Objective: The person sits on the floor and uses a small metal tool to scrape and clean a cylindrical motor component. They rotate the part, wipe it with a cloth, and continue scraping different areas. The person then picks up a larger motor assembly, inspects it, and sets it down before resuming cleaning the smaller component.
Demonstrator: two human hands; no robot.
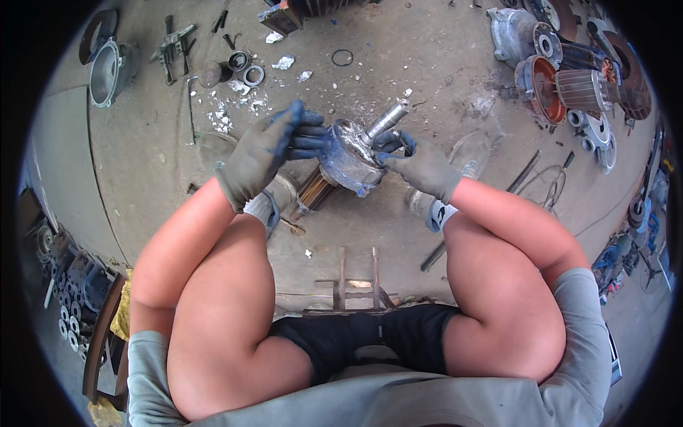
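Both gloved hands close on a motor rotor assembly (350, 155) held just above the concrete floor (427, 78), between the person's knees. Left hand (265, 151), in a grey glove with blue fingertips, wraps its fingers over the left side of the round end housing; right hand (421, 165), gloved alike, grips the housing's right edge with thumb and fingers curled round the rim. No packages, labels or signs can be made out anywhere. The assembly is tilted: a bright steel shaft (388, 119) points up and away to the right, the housing is dull silver smeared with blue, and copper-brown laminations (315, 191) show beneath it toward the left knee. Nearer the body, a small wooden frame (358, 283) lies on the floor. Farther off, white chips (235, 99) and metal rings (245, 67) are scattered at upper left, and other motor casings and a finned rotor (576, 85) are piled at upper right.
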